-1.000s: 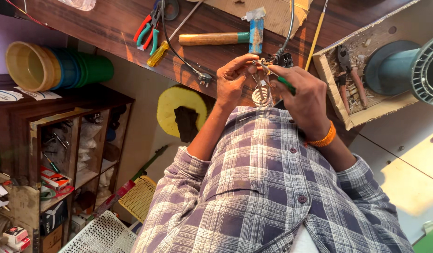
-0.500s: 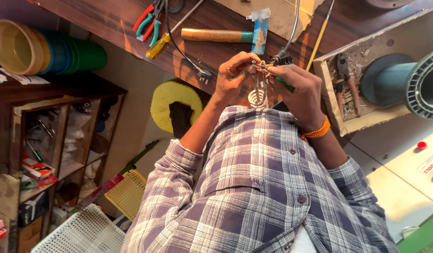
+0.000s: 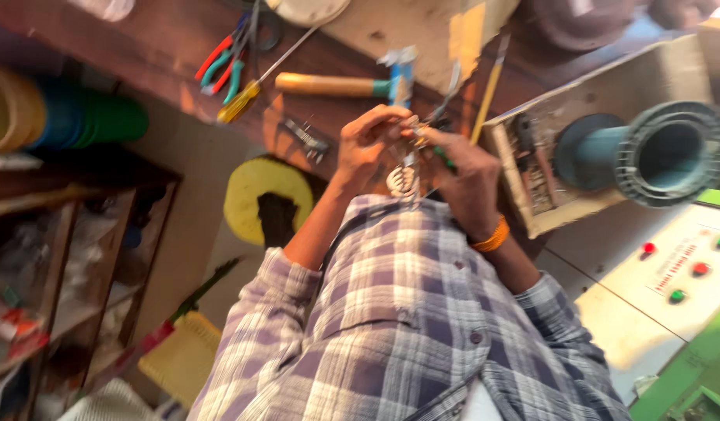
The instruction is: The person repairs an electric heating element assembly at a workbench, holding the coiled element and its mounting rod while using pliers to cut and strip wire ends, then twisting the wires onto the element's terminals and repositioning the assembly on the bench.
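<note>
Wire coil (image 3: 404,182) between left hand (image 3: 369,146) and right hand (image 3: 463,173).

A hammer (image 3: 352,83), pliers (image 3: 222,64) and a screwdriver (image 3: 260,80) are lying on the wooden worktop (image 3: 142,39). A large spool (image 3: 648,152) is sitting in a box (image 3: 609,86).

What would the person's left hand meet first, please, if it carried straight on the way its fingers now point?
Most likely the right hand: the left hand points across at it over the small metal coil. Depth is blurred.
</note>
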Action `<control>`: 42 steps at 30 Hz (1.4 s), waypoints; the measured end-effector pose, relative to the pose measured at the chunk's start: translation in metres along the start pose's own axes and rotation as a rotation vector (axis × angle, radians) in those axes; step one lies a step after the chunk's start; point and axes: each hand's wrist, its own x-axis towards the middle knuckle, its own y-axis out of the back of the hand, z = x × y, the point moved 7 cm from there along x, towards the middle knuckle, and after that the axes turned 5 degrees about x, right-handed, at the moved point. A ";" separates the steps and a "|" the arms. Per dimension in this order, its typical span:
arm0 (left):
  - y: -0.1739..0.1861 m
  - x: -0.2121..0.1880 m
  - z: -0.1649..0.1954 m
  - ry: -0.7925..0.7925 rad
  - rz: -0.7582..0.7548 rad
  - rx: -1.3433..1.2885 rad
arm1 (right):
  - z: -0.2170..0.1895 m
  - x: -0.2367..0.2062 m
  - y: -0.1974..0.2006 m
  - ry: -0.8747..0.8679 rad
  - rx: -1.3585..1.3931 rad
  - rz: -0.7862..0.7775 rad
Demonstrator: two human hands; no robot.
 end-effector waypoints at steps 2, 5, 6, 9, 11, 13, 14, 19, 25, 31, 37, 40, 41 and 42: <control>-0.003 0.001 0.004 -0.021 -0.020 0.025 | -0.003 0.000 0.005 0.016 0.005 0.014; -0.006 0.006 0.014 -0.117 -0.066 0.042 | -0.004 0.005 0.011 0.052 0.031 0.010; -0.005 0.006 0.014 -0.110 -0.075 0.055 | -0.005 0.006 0.012 0.085 0.037 0.001; 0.000 0.005 0.008 -0.067 -0.122 0.056 | -0.002 0.009 0.009 0.145 -0.052 -0.012; 0.007 0.003 0.003 -0.043 -0.147 0.051 | 0.001 0.008 0.005 0.185 -0.110 -0.036; 0.011 0.003 -0.002 -0.025 -0.171 0.053 | 0.003 0.007 0.000 0.232 -0.138 -0.067; 0.014 0.001 -0.003 -0.036 -0.177 0.063 | 0.006 0.005 -0.001 0.223 -0.137 -0.075; 0.018 0.004 -0.009 -0.029 -0.158 0.089 | 0.010 0.002 0.005 0.231 -0.053 -0.049; 0.020 0.018 -0.009 0.014 0.015 0.128 | 0.016 0.000 0.014 0.141 -0.014 -0.025; 0.011 0.016 0.007 -0.043 0.018 0.215 | 0.023 -0.002 0.006 0.118 -0.046 0.012; 0.013 0.011 -0.005 0.016 0.178 0.185 | 0.033 -0.011 0.004 0.104 0.081 0.019; 0.005 0.008 -0.002 0.017 0.122 -0.078 | 0.026 -0.010 0.001 0.061 0.076 -0.022; 0.002 0.008 0.003 -0.023 0.116 -0.049 | 0.021 -0.007 -0.002 0.061 0.075 -0.030; -0.001 0.009 0.009 -0.062 0.098 -0.024 | 0.017 -0.005 -0.002 0.061 0.067 -0.029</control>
